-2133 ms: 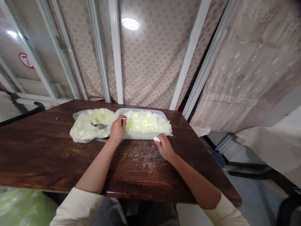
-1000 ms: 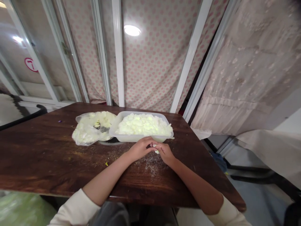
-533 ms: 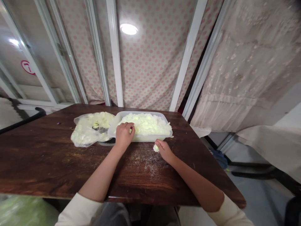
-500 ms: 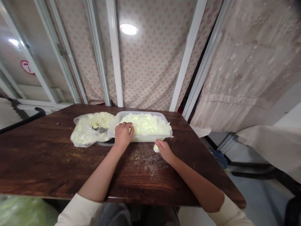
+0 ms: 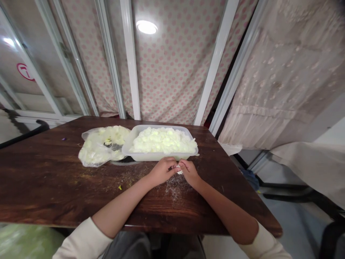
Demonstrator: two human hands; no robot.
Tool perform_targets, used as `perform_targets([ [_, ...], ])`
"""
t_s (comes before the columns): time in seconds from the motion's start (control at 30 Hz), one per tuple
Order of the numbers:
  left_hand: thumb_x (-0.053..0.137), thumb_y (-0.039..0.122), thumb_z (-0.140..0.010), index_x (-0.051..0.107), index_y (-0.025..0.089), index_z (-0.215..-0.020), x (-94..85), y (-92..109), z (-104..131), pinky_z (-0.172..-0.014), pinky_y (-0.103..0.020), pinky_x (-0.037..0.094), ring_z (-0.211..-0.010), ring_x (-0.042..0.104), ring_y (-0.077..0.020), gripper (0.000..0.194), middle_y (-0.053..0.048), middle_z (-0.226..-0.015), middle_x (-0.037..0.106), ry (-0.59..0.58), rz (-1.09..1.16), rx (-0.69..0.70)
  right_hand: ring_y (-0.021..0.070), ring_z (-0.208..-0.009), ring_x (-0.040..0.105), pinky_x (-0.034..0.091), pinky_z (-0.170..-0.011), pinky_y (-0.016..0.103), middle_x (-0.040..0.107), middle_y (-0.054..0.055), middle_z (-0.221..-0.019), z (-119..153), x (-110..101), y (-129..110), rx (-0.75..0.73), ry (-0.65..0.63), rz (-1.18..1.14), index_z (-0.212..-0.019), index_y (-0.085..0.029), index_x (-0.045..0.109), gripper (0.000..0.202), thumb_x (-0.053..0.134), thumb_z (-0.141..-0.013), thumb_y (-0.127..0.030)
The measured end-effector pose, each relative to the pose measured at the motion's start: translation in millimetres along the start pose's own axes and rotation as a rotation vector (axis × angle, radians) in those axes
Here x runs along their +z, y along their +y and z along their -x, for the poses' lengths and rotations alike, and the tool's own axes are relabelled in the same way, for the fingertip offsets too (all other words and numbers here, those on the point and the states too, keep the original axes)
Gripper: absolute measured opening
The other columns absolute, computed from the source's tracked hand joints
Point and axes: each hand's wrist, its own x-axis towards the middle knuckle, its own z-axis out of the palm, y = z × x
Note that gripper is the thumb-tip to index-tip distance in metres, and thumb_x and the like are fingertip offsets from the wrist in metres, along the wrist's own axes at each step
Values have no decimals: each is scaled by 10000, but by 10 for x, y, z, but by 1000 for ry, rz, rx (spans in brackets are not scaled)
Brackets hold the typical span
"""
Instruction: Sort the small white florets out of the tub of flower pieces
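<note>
Plainly mid-handling: one pale piece (image 5: 179, 172) between two hands

The right hand (image 5: 190, 172) has thumb and fingers closed on the piece, and the left hand (image 5: 163, 170) pinches at it from the other side, fingertips meeting. Both are just in front of the plastic tub (image 5: 147, 157), between it and the tabletop's front edge. A pale heap (image 5: 164, 139) rises above the tub's rim, so much seems done; the piece in the fingers is unfinished, and the clear bag (image 5: 91, 154) beside the tub's left end holds more, which looks like what is left.

The dark wooden tabletop (image 5: 40, 180) carries whitish grains below the hands, a yellow scrap (image 5: 120, 187) to their left and a purple speck (image 5: 64, 139) towards the back left corner. Beyond the back edge are framed panes with a dotted curtain (image 5: 172, 72); a greenish bag (image 5: 29, 241) sits below the front left corner.
</note>
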Motion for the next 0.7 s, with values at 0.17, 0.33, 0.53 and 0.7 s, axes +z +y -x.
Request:
perform_targets([
  [0.17,480,325,-855,609,143,-666,-83,6,-29,-654,-256,398,-682,514,-134,293,-31,-690,541,119,237,-91,81,-450,367,308,-452,216,400,-58,-506,4,16,-5,79,-74,-186,-679,-203,420,376,422,-810,-555],
  [0.33,497,312,-841,623,153,-679,-172,22,-26,-655,-266,412,-685,522,-138,259,-40,-712,564,290,180,-114,83,-442,375,318,-446,221,402,-55,-509,-14,-8,21,109,-47,-195,-709,-203,437,371,394,-829,-552],
  [0.53,502,379,-830,608,169,-908,-217,10,-21,-654,-263,427,-712,533,-139,247,-42,-806,604,317,263,-238,94,-466,349,289,-448,229,329,-42,-499,-45,-94,-6,70,105,-10,-593,-202,389,420,371,-835,-546],
  [0.7,567,401,-778,587,147,-805,-120,38,-30,-602,-240,413,-609,509,-116,256,-3,-643,559,187,461,-306,94,-495,350,300,-481,228,393,-29,-520,-39,-60,-93,-16,10,-6,-591,-186,444,397,403,-831,-499],
])
